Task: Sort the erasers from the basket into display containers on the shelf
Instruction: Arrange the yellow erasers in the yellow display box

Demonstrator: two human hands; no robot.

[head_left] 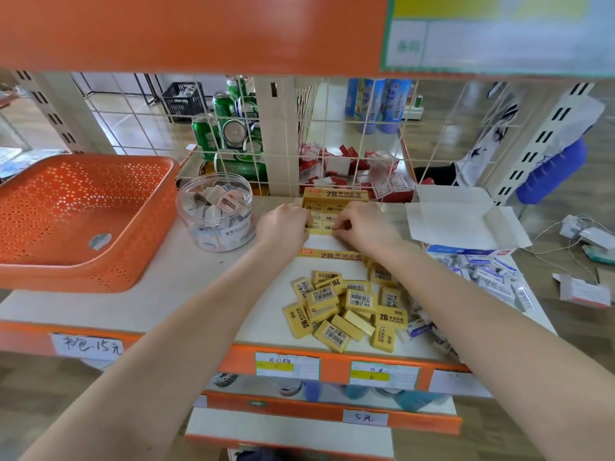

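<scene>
A yellow 2B display box [334,195] lies open at the back of the shelf, with yellow erasers [324,217] lined up inside. My left hand [283,222] and my right hand [361,224] meet over the row; their curled fingers pinch an eraser at the box's front. A loose pile of yellow erasers [346,307] lies near the shelf's front edge. The orange perforated basket [83,211] stands at the left, with one small item on its bottom.
A clear round tub [216,211] of small erasers stands between basket and box. At the right, an open white and blue box [466,224] sits behind scattered white erasers [489,277]. A wire grid [332,134] backs the shelf. Price labels [288,364] line the front edge.
</scene>
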